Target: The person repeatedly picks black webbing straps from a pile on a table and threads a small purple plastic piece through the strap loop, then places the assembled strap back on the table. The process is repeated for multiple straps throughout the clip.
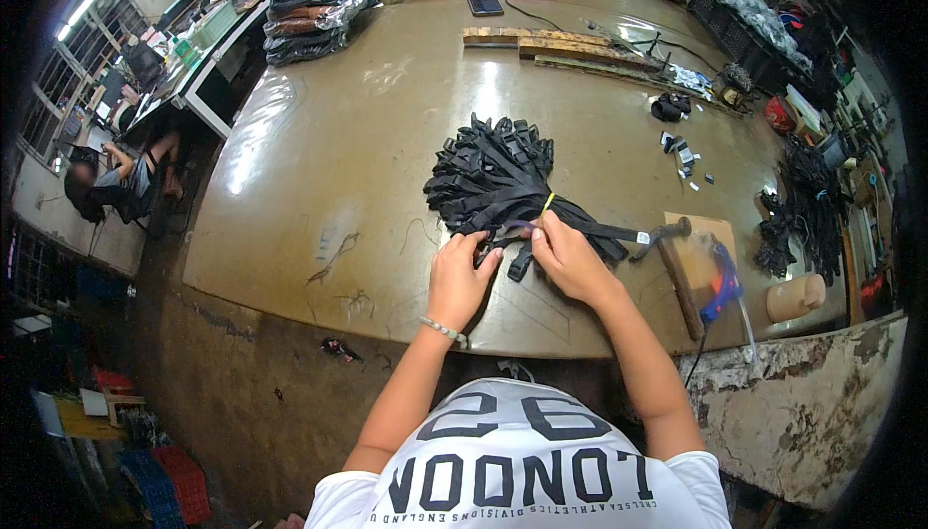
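Observation:
A thick bundle of black webbing straps with plastic buckles lies on the table in front of me, its buckle ends fanned out away from me. A yellow tie goes round the gathered straps on the right side. At the bundle's near edge, my left hand is closed, thumb and fingers pinching a black strap. My right hand is closed on the straps just below the yellow tie. Between my hands shows a thin purple strip; which hand holds it I cannot tell. Loose strap ends stick out beneath and right of my hands.
Right of the bundle lie a hammer, a blue glue gun and a beige cup-like roll. Wooden bars, a phone and plastic-wrapped stacks are farther back. A person sits at the left.

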### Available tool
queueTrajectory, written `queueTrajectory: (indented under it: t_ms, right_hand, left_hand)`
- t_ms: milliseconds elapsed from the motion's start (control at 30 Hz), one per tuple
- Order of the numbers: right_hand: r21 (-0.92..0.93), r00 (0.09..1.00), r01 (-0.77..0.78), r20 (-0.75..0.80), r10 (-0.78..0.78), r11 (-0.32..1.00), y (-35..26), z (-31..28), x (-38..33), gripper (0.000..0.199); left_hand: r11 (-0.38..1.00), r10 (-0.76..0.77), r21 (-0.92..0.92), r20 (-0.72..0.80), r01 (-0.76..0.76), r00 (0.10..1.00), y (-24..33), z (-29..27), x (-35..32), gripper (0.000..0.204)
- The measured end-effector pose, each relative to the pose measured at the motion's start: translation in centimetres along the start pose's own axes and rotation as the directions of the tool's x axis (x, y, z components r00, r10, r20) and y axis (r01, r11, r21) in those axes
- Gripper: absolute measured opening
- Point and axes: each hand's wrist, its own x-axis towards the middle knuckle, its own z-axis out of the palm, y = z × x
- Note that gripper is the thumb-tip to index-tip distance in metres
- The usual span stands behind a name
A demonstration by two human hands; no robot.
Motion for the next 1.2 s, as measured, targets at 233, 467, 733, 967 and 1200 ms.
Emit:
queueTrajectory:
  t_ms: [233, 467, 733, 967, 1200]
  right_hand:
    - [-0.013, 0.996, 0.091, 0.001, -0.091, 0.996, 0.0, -0.2, -0.8, 0.019]
    - [-0.11, 0.984, 0.161, -0.064, -0.169, 0.981, 0.3, 0.8, -0.8, 0.019]
    - [-0.21, 0.969, 0.231, -0.039, -0.244, 0.95, 0.2, 1.0, -0.8, 0.019]
    - [0.061, 0.998, -0.003, -0.057, 0.007, 0.998, 0.1, 0.5, -1.5, 0.024]
    - [-0.044, 0.976, -0.017, -0.218, 0.007, 0.999, 0.0, -1.3, -3.7, 0.024]
  left_hand:
    - [0.991, -0.078, -0.105, 0.076, 0.085, 0.994, -0.4, -0.4, 0.1, 0.042]
    - [0.991, -0.058, -0.119, 0.073, 0.067, 0.996, -0.2, -0.4, 0.0, 0.042]
    - [0.996, -0.025, -0.089, 0.028, 0.028, 0.999, -0.3, -0.3, -0.1, 0.041]
    - [0.959, 0.241, -0.121, -0.116, -0.255, 0.964, 0.0, -1.2, 1.6, 0.025]
    - [0.95, 0.305, 0.088, -0.062, -0.299, 0.95, -0.2, -1.6, 2.5, 0.02]
